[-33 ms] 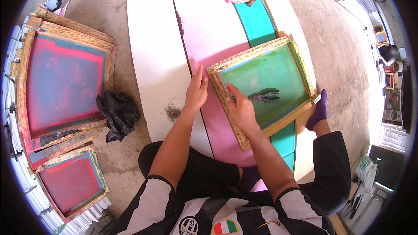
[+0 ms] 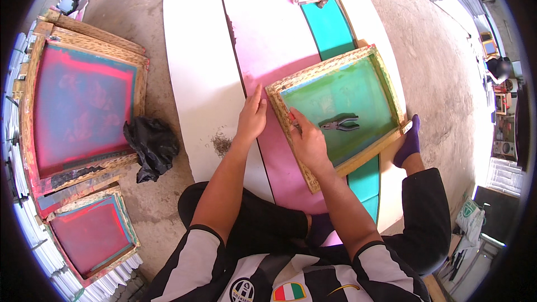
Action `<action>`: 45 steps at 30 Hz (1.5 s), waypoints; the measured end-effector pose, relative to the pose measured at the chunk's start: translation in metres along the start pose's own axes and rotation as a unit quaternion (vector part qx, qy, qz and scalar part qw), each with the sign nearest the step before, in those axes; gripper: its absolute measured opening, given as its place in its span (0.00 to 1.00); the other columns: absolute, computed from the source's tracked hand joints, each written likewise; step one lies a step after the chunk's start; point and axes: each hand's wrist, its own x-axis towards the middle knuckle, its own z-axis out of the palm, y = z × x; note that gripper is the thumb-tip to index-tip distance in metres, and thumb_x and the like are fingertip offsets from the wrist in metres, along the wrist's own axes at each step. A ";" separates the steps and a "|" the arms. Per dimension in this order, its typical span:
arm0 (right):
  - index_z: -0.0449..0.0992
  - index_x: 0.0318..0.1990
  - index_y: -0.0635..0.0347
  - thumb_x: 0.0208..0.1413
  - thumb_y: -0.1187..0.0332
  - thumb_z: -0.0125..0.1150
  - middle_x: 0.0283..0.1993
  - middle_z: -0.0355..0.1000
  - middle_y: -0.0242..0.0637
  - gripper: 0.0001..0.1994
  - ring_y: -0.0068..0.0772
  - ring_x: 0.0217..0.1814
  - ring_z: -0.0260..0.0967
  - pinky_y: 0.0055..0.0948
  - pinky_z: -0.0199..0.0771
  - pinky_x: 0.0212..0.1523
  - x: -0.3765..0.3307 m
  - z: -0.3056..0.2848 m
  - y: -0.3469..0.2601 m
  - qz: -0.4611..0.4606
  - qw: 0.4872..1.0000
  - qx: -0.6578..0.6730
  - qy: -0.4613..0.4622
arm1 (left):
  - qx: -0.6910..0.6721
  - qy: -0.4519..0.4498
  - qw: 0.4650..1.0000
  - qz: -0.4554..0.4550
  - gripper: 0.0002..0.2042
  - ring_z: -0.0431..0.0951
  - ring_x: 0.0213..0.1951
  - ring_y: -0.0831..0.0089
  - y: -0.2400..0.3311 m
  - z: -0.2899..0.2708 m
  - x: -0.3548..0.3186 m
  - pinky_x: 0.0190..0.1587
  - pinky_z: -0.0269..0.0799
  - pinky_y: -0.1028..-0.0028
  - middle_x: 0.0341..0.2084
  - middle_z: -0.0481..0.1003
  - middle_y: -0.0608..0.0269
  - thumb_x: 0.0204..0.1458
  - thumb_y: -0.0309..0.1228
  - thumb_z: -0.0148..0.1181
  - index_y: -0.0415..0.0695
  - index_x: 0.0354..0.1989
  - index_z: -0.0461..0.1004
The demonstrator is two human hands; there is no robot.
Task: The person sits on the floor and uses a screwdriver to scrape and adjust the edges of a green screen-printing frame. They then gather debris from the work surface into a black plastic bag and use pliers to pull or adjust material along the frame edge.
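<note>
While the wooden screen frame (image 2: pixel 335 109) with its green mesh is lying flat on the pink and white boards (image 2: pixel 196 67), both hands are working at its near left edge. The right hand (image 2: pixel 309 141) is resting on the frame rail, fingers curled together around something small and reddish that I cannot make out. The left hand (image 2: pixel 251 120) is pressing flat, fingers together, on the pink board just beside the corner. The frame is looking stiff and fairly light, best gripped by its rails, since the taut mesh is probably tearing easily. Pliers (image 2: pixel 339 124) are lying on the mesh. A black bag (image 2: pixel 151 145) is sitting on the floor near other frames (image 2: pixel 78 112).
</note>
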 end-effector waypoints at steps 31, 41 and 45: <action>0.74 0.65 0.44 0.65 0.62 0.58 0.33 0.79 0.56 0.21 0.63 0.35 0.80 0.59 0.81 0.39 0.006 0.023 -0.024 0.036 0.982 -0.179 -0.038 | -0.074 0.045 0.996 -0.012 0.16 0.84 0.31 0.66 0.001 -0.001 -0.008 0.39 0.79 0.69 0.45 0.83 0.53 0.58 0.21 0.57 0.41 0.54 0.82; 0.64 0.71 0.49 0.67 0.64 0.50 0.42 0.80 0.62 0.24 0.65 0.47 0.80 0.59 0.80 0.49 0.018 0.019 -0.078 0.151 0.947 -0.234 -0.156 | -0.001 0.031 0.999 0.031 0.19 0.83 0.47 0.51 -0.009 0.001 -0.006 0.52 0.78 0.63 0.51 0.81 0.46 0.56 0.20 0.53 0.41 0.55 0.81; 0.61 0.71 0.61 0.66 0.65 0.50 0.40 0.80 0.62 0.27 0.63 0.44 0.82 0.56 0.83 0.45 0.014 0.035 -0.078 0.125 0.949 -0.255 -0.139 | 0.035 0.035 0.996 0.078 0.23 0.84 0.44 0.50 -0.014 0.005 -0.006 0.49 0.80 0.62 0.52 0.80 0.42 0.52 0.18 0.51 0.39 0.57 0.79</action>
